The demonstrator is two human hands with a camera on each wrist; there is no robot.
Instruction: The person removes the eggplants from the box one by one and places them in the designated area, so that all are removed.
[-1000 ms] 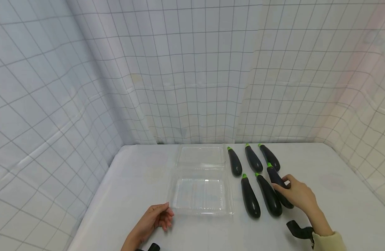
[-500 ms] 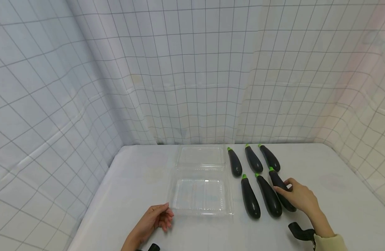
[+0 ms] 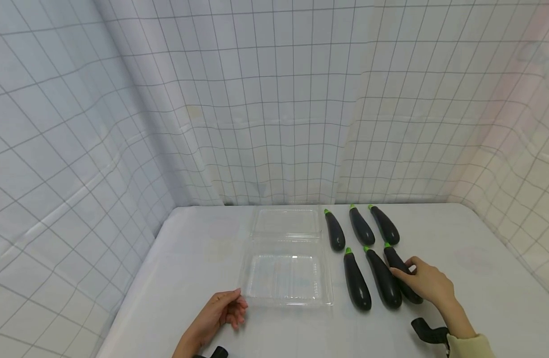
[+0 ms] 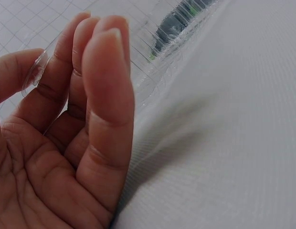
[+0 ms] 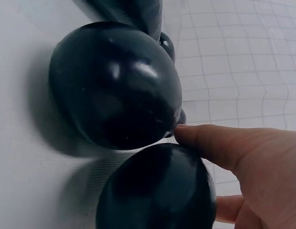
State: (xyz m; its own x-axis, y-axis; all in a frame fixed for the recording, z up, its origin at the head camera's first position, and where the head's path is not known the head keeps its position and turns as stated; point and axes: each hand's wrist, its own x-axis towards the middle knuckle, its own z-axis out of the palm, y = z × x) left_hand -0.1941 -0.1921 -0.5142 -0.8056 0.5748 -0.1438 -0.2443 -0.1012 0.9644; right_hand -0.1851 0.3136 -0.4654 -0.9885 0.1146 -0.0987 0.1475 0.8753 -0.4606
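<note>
My right hand holds the rightmost eggplant of the near row, thumb on its left side and fingers on its right. In the right wrist view this eggplant lies at the bottom, close beside a second eggplant; the thumb tip reaches between them. A clear plastic clamshell container lies unfolded in the middle of the table, lid toward the back. At its near left corner is my left hand. The left wrist view has the clear rim pinched between thumb and index finger.
Two more eggplants, a middle one and a left one, complete the near row. Behind them lie three others, stems pointing back. Grid-patterned white curtains enclose the white table at the back and sides.
The eggplant in my right hand has slid slightly toward me and to the right, the hand moving with it. The left hand and the container have stayed put.
</note>
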